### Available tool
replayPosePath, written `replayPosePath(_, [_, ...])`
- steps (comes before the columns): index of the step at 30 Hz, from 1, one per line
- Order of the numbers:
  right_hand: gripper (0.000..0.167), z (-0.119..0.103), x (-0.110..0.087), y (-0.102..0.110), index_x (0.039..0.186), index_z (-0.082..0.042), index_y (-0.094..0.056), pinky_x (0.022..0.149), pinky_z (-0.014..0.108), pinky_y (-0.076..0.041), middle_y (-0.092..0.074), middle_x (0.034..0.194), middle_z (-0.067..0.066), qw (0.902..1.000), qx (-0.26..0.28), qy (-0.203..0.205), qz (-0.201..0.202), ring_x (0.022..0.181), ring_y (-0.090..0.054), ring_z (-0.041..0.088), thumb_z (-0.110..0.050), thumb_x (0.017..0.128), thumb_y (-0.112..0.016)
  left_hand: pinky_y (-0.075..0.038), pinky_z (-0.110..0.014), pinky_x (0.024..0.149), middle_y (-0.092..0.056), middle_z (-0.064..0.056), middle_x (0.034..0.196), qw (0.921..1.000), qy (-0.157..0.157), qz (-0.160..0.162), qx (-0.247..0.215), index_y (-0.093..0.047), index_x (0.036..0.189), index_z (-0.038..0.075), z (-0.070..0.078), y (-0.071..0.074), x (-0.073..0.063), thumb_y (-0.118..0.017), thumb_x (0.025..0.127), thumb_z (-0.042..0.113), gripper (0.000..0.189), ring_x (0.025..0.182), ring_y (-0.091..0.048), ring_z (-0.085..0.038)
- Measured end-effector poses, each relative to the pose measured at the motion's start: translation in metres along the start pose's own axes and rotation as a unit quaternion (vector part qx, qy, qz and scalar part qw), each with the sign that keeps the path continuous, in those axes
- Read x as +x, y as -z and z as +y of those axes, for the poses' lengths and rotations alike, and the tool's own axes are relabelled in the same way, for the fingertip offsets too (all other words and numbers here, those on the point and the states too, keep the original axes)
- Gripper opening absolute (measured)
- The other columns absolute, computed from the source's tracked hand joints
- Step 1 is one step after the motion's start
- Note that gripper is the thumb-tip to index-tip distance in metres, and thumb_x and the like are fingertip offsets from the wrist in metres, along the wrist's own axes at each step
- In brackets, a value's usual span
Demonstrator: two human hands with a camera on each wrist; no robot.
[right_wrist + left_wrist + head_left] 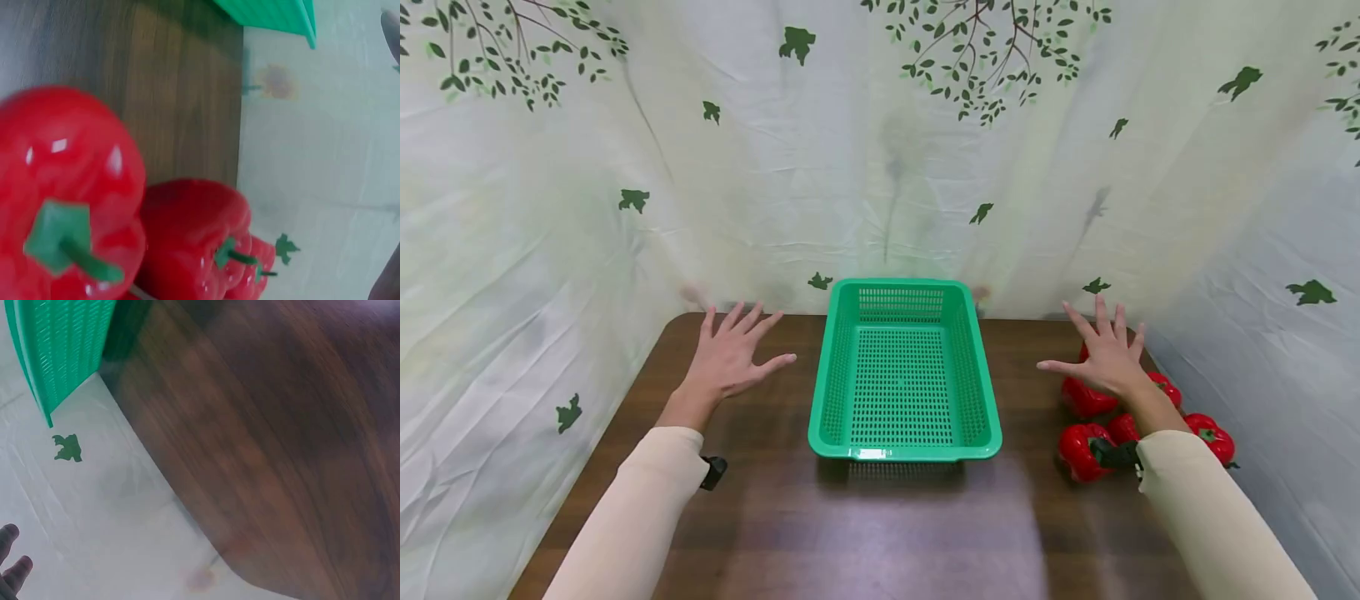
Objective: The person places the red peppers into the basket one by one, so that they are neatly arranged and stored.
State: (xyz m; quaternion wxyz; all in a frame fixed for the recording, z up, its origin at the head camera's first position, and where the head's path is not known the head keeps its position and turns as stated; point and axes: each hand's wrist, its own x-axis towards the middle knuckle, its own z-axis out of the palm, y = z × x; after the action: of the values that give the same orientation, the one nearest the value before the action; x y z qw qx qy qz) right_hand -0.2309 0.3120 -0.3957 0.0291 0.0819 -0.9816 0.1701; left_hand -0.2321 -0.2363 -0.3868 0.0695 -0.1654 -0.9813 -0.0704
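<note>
A green plastic basket [901,454] with slotted walls stands at the middle of the table; nothing lies in it. To its left, my left hand [727,357] is held over the table with fingers spread, holding nothing. My right hand [1107,354] is spread the same way on the other side, above a group of red bell peppers [1082,452]. Part of the group is hidden behind that hand and forearm. In the right wrist view, one red bell pepper [69,156] with a green stem looms close, with others beyond it.
The brown wooden table [910,533] has rounded far corners. Behind it and along both sides hangs a pale curtain [760,167] printed with leaves and branches. A small black device [714,472] is on the left wrist, another [1114,453] on the right.
</note>
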Motion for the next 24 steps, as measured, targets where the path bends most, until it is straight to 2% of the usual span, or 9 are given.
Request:
replayPosePath(5, [0.103,0.011,-0.007,0.008,0.156,-0.024,-0.004,0.100,0.071,0.019,0.021,0.157,0.017,0.9999,0.011,-0.002,0.011,0.139,0.024,0.048,-0.062,0.081,-0.064,0.000,-0.064,0.111,-0.028,-0.022,0.154,0.9965,0.019,-0.020,-0.079,-0.036,0.148,0.012,0.002,0.003,0.004,-0.048,0.092,0.061,0.076,0.141,-0.020,-0.043])
replayPosePath(10, [0.103,0.028,-0.017,0.013,0.156,-0.021,-0.004,0.100,0.073,0.016,0.011,0.158,0.024,0.9988,0.027,-0.004,0.040,0.140,0.019,0.049,-0.055,0.081,-0.067,-0.012,-0.065,0.109,-0.031,-0.024,0.151,0.9851,0.028,-0.037,-0.165,-0.036,0.148,0.009,0.004,0.002,0.006,-0.048,0.095,0.054,0.071,0.139,-0.026,-0.044])
replayPosePath(13, [0.101,0.039,-0.025,0.015,0.155,-0.017,-0.009,0.102,0.074,0.010,0.005,0.158,0.025,0.9959,0.063,0.010,0.065,0.141,0.013,0.050,-0.045,0.081,-0.071,-0.022,-0.065,0.107,-0.033,-0.021,0.151,0.9692,0.041,-0.067,-0.233,-0.037,0.147,0.011,0.005,0.000,0.005,-0.048,0.096,0.053,0.067,0.138,-0.029,-0.043])
replayPosePath(17, [0.098,0.050,-0.039,0.017,0.155,-0.014,-0.015,0.099,0.078,0.004,-0.002,0.159,0.023,0.9893,0.109,0.023,0.095,0.142,0.009,0.050,-0.034,0.080,-0.074,-0.032,-0.062,0.103,-0.040,-0.020,0.147,0.9350,0.053,-0.118,-0.330,-0.040,0.145,0.011,0.008,-0.004,0.005,-0.049,0.096,0.052,0.064,0.135,-0.035,-0.042])
replayPosePath(19, [0.097,0.056,-0.046,0.018,0.155,-0.016,-0.017,0.098,0.080,0.003,-0.005,0.159,0.022,0.9857,0.127,0.021,0.108,0.143,0.007,0.048,-0.030,0.079,-0.076,-0.034,-0.061,0.101,-0.043,-0.020,0.144,0.9214,0.055,-0.131,-0.362,-0.041,0.144,0.010,0.010,-0.007,0.006,-0.050,0.097,0.050,0.063,0.133,-0.038,-0.041])
replayPosePath(22, [0.093,0.065,-0.056,0.019,0.154,-0.019,-0.021,0.098,0.080,0.002,-0.009,0.159,0.021,0.9796,0.156,0.023,0.124,0.144,0.005,0.046,-0.025,0.079,-0.076,-0.035,-0.059,0.102,-0.047,-0.021,0.141,0.9129,0.065,-0.129,-0.382,-0.042,0.143,0.008,0.012,-0.013,0.009,-0.051,0.097,0.047,0.061,0.131,-0.040,-0.040])
replayPosePath(24, [0.090,0.071,-0.063,0.020,0.154,-0.020,-0.024,0.099,0.079,-0.003,-0.012,0.158,0.021,0.9754,0.177,0.023,0.130,0.143,0.000,0.046,-0.021,0.080,-0.076,-0.036,-0.059,0.102,-0.047,-0.022,0.140,0.9109,0.070,-0.129,-0.386,-0.042,0.142,0.007,0.014,-0.017,0.012,-0.051,0.098,0.045,0.059,0.131,-0.041,-0.040])
